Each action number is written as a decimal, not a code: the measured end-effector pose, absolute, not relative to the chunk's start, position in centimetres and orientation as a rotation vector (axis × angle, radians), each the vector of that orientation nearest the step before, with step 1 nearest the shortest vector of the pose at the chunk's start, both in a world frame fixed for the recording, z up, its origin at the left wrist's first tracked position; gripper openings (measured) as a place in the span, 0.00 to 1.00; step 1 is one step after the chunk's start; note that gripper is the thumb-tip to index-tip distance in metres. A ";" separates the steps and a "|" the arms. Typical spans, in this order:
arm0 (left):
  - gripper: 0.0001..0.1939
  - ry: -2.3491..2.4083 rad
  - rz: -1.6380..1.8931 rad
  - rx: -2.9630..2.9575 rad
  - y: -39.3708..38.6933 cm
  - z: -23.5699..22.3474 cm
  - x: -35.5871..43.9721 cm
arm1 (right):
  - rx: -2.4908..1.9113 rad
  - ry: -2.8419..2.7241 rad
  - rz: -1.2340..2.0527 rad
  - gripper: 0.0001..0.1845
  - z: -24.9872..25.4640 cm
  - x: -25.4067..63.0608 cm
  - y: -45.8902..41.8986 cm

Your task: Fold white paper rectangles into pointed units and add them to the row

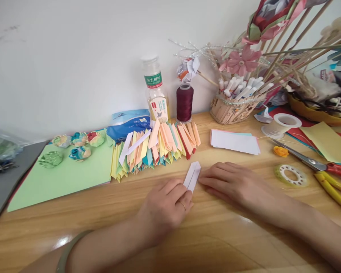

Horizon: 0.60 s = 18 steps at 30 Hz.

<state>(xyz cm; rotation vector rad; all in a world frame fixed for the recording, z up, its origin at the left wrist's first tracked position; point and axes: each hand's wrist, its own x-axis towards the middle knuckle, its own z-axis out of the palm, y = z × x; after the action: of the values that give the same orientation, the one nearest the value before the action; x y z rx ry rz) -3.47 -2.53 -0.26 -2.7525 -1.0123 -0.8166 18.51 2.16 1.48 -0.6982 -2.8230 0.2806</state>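
A folded strip of white paper lies on the wooden table, its far end folded to a point and a seam running down its middle. Over its near end, my left hand is closed with the fingers on the paper; a ring is on one finger. Just right of the strip, my right hand rests low on the table with fingers stretched toward the paper's edge. Its fingertips are beside the strip, and I cannot tell if they touch it. Beyond lies a stack of flat paper slips, white on top.
Many folded coloured paper pieces stand in rows behind. Paper flowers sit on green sheets at left. A bottle, maroon thread spool and pen basket stand by the wall. Scissors and a tape roll lie right.
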 end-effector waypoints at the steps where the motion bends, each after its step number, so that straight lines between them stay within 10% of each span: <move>1: 0.09 -1.031 -0.808 -2.774 -2.5 -0.2 -3.4 | -0.688 -2.835 0.269 0.14 1.3 18.4 2.2; 18: 0.09 -1.350 -0.818 -2.761 -2.4 -0.3 -3.4 | -0.578 -2.778 0.106 0.18 0.8 17.8 3.0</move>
<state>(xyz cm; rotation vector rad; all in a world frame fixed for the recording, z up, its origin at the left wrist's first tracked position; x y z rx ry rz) -3.39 -2.41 -0.26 -2.7613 -1.3496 -0.8182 17.80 2.98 0.77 -0.5778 -2.7784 0.1059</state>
